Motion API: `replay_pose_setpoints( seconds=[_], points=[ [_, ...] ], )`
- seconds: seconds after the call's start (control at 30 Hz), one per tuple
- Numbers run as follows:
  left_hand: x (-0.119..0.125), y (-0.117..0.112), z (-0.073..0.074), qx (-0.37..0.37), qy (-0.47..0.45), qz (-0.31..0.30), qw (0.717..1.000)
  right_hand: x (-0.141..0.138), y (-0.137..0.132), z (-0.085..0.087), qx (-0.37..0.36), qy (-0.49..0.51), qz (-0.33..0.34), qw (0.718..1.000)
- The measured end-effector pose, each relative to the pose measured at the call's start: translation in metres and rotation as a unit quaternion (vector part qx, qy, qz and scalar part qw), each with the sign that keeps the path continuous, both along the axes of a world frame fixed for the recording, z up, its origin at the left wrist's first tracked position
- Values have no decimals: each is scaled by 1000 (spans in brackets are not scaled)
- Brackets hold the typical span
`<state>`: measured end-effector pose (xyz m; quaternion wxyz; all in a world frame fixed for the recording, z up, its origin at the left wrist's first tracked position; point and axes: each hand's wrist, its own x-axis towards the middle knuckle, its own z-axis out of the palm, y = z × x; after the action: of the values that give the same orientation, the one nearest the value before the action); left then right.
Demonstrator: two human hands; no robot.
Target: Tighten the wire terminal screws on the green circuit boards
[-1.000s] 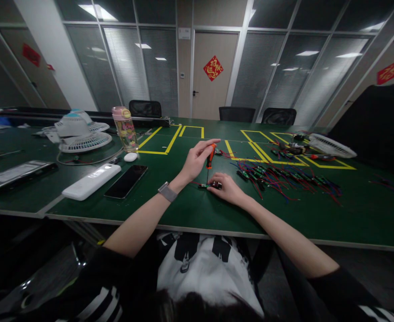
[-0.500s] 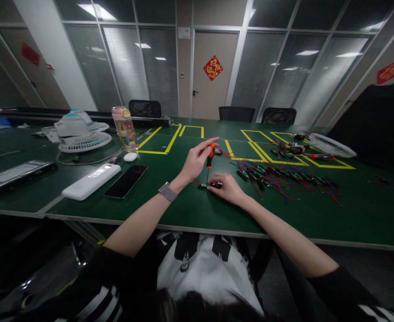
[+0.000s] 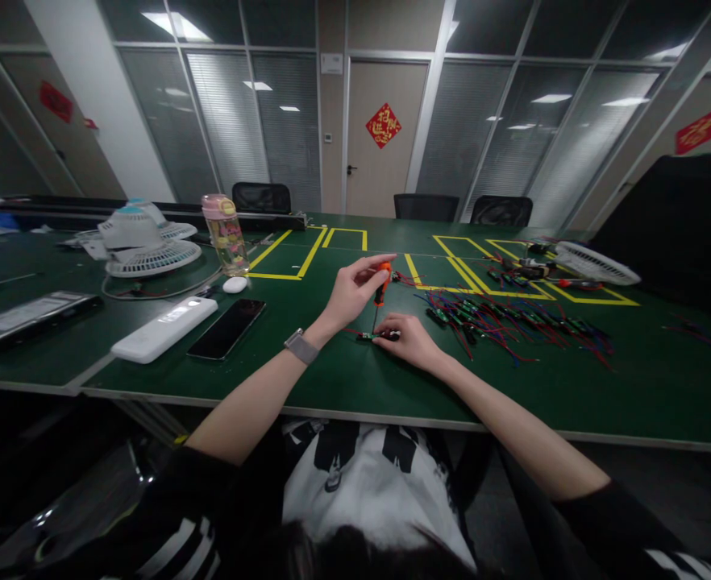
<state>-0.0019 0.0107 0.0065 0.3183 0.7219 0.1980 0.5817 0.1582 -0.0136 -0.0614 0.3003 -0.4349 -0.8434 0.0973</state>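
Note:
My left hand (image 3: pixel 351 292) is closed round the orange-and-black handle of a small screwdriver (image 3: pixel 380 288), held upright with its tip down on a small green circuit board (image 3: pixel 372 335) with red wires. My right hand (image 3: pixel 409 339) rests on the green table (image 3: pixel 343 379) and pinches that board at its right end, holding it down. A grey watch band sits on my left wrist.
A pile of similar boards with red and blue wires (image 3: pixel 501 318) lies to the right. A black phone (image 3: pixel 227 328), a white power bank (image 3: pixel 163 329), a white mouse (image 3: pixel 234 284), a pink-capped bottle (image 3: pixel 226 234) and a desk fan (image 3: pixel 143 242) are at left. Another fan (image 3: pixel 594 263) lies far right.
My left fingers have shifted on the screwdriver handle, curling closer round it. The right hand and the board stay in place.

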Motion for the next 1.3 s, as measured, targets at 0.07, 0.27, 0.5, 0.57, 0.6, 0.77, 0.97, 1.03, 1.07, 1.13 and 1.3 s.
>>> replay_pose_setpoints(
  seconds=[0.07, 0.27, 0.5, 0.57, 0.6, 0.77, 0.97, 1.03, 1.07, 1.13, 1.3],
  points=[
    [0, 0, -1, 35, 7, 64, 997, 0, 0, 0, 0, 2, 2, 1000],
    [-1, 3, 1, 11, -21, 21, 1000, -1, -1, 0, -9, 2, -2, 1000],
    [-2, 1, 4, -7, -39, 63, 997, -1, -1, 1, -6, 0, -1, 1000],
    [-2, 2, 4, -1, -33, 78, 996, 0, -1, 0, -4, 3, 0, 1000],
    [-2, 3, 3, -5, -33, 66, 997, 0, 0, 0, -3, 4, 0, 1000],
    [-1, 9, 0, -83, -74, -78, 991, 0, 0, 0, -3, 5, 0, 1000],
    [-2, 5, 1, -53, -67, 2, 996, 1, 0, 0, -2, 10, 5, 1000],
    [-3, 6, 2, -34, -53, 31, 998, 1, 1, -1, -5, 14, 6, 1000],
    [-3, 7, 2, -29, -49, 31, 998, 1, 1, -2, -6, 16, 6, 1000],
    [-2, 9, 1, -37, -51, -4, 998, 2, 2, -2, -4, 16, 8, 1000],
    [-1, 6, 1, -70, -57, -59, 994, 1, 2, -2, -3, 20, 9, 1000]
  ],
)
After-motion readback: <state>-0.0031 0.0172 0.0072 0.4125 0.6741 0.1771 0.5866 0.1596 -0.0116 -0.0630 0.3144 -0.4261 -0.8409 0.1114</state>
